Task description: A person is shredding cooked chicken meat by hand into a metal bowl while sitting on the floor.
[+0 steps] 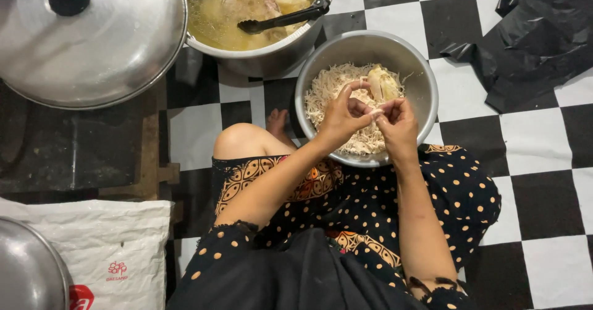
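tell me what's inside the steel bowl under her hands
The steel bowl holds shredded pale meat and one larger unshredded piece. The left hand and right hand cover the shreds beneath them.

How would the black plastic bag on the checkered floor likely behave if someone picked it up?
The black plastic bag lies crumpled with many folds, so it would probably hang limp rather than hold its shape. It looks thin and flat, with no bulge, so it is likely very light. Its glossy surface suggests it may slide easily on the tiled floor.
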